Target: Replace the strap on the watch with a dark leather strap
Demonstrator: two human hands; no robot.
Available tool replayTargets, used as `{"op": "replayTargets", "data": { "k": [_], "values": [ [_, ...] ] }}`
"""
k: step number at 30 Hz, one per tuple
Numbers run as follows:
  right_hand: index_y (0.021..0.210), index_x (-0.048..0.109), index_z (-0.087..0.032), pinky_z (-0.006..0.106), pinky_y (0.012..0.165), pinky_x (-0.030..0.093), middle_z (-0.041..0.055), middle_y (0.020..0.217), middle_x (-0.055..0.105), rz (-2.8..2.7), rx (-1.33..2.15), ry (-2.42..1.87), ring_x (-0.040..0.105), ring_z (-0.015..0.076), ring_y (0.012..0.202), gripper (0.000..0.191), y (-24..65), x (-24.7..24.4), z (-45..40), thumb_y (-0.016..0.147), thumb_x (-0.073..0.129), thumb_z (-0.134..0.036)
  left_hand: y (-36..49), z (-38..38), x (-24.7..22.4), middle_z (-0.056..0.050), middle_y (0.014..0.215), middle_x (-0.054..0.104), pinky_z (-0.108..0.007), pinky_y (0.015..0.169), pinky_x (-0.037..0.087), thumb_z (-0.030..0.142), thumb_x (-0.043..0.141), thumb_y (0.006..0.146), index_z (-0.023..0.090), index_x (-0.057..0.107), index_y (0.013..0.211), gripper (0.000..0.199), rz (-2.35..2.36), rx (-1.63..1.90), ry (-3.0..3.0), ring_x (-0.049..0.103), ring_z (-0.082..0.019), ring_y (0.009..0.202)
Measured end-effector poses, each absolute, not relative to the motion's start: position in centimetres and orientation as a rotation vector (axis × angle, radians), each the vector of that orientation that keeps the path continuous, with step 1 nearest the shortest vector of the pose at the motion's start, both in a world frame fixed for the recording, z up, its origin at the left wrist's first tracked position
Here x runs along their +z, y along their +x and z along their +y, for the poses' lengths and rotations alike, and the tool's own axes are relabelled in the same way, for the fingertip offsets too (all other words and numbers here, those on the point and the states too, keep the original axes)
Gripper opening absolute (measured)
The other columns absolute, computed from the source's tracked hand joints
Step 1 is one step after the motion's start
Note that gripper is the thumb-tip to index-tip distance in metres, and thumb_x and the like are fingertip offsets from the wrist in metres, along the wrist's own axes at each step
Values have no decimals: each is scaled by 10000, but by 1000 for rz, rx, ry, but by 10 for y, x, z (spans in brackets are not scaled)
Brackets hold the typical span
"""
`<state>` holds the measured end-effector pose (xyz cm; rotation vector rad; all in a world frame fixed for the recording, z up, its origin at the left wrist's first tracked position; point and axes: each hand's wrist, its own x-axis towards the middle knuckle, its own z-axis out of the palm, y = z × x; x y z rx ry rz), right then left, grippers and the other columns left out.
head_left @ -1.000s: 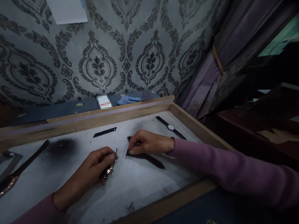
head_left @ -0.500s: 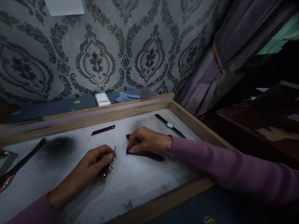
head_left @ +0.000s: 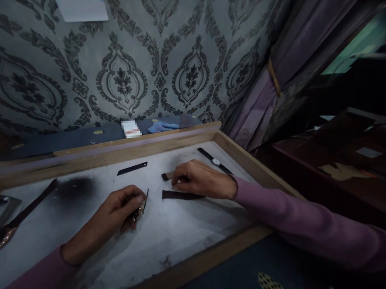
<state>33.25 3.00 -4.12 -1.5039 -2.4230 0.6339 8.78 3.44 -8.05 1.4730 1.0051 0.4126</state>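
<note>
My left hand [head_left: 128,206] is closed around a shiny gold-toned watch case [head_left: 136,214], mostly hidden by the fingers. A thin dark rod [head_left: 146,201] sticks up beside its fingertips; its kind is unclear. My right hand [head_left: 198,178] is curled, thumb and forefinger close together, above two dark watch strap pieces. One strap piece [head_left: 179,195] lies below the thumb, its right part under the hand. The other strap piece [head_left: 165,177] runs behind the fingers. Whatever the right fingertips pinch, if anything, is hidden.
In the wood-framed tray [head_left: 199,265] lie a black blade [head_left: 132,168], a watch with a white dial [head_left: 216,162], and a dark-strapped watch [head_left: 20,222] on the left beside a grey metal piece [head_left: 4,210]. A blue cloth [head_left: 162,126] sits behind the tray's back rail.
My right hand has drawn back to the right from the strap ends, leaving more of both pieces uncovered. The left hand still holds the watch case, and the rod beside it leans a little more.
</note>
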Motion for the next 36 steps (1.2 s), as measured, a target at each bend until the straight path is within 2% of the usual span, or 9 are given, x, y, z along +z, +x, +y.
{"op": "replayTargets", "data": {
  "k": [7,13,18,23,29,36],
  "values": [
    [877,707,-138,222,608,341,33,785,630,-2446,525,-1480,532,110,639,89,338,-42,8,832,665,-202,82,37,-79,41,636,497,-196,436,340,386,559,831,184,540,949,235,980,444,1610,478,-109,519],
    [852,698,-130,212,600,345,21,742,610,-2283,472,-1426,503,90,596,104,338,-42,5,864,604,-172,75,36,-73,-1,834,580,-261,619,386,273,495,901,208,536,956,95,996,479,2131,527,-155,703],
    [848,698,-126,212,602,343,17,726,602,-2266,445,-1424,514,92,608,101,338,-46,7,858,598,-136,73,33,-68,-11,862,561,-278,663,381,233,389,967,204,518,937,136,915,451,2434,524,-159,728],
    [868,696,-127,229,624,351,42,805,628,-2421,416,-1463,546,117,670,71,337,-52,9,854,641,-171,68,35,-74,-38,919,543,-299,730,399,181,349,966,206,502,948,156,837,440,2532,519,-186,824],
    [897,676,-140,247,549,247,46,850,647,-2609,256,-1543,543,141,682,197,340,-58,9,782,744,-285,62,34,-78,-65,1023,563,-315,809,436,83,362,889,216,503,973,211,811,436,2508,540,-204,915],
    [831,650,-145,283,534,192,62,912,657,-2699,206,-1538,544,145,688,80,340,-54,6,821,678,-219,64,30,-68,-86,1143,540,-364,866,448,141,439,877,227,480,975,136,785,257,2530,516,-246,1044]
  ]
}}
